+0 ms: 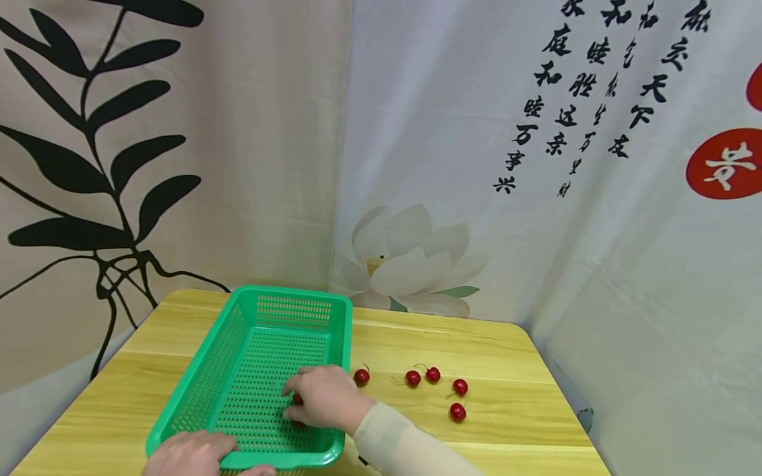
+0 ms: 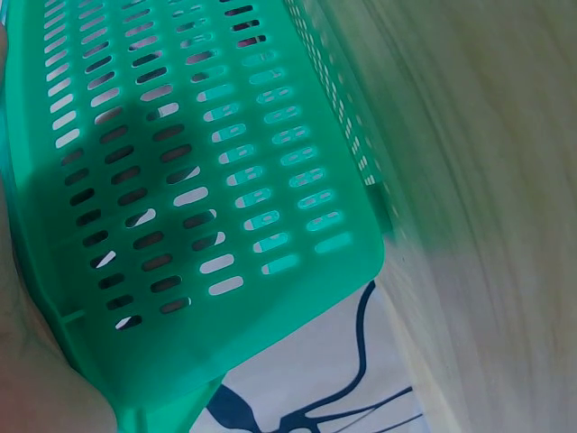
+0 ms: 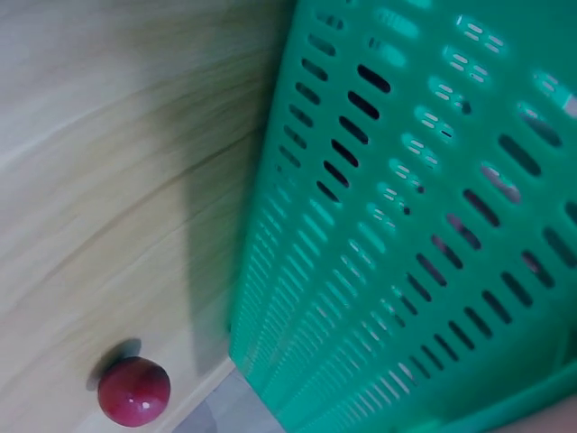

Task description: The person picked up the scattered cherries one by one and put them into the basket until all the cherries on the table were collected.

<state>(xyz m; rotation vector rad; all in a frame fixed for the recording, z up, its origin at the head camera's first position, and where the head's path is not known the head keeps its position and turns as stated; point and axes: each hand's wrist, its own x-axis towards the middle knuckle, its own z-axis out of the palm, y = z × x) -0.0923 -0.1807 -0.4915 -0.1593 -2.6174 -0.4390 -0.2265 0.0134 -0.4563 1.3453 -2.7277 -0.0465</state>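
A green plastic basket (image 1: 286, 344) with slotted walls stands on the wooden table. My left hand (image 1: 192, 455) grips its near rim at the left corner; in the left wrist view, part of that hand lies along the rim. Over the right side wall, my right hand (image 1: 329, 396) reaches inside, thumb and fingers apart around a red cherry (image 1: 297, 399). I cannot tell whether they pinch it. Another cherry (image 1: 297, 424) shows partly under the thumb. Just outside the right wall lies a stemmed cherry (image 1: 361, 377), and the right wrist view shows a cherry (image 3: 134, 391) beside the basket.
More cherries with stems lie on the table (image 1: 512, 370) to the right, including one cherry (image 1: 432, 375) farther back and one cherry (image 1: 457, 412) nearer me. Printed curtains (image 1: 268, 132) hang behind the table and along its right side.
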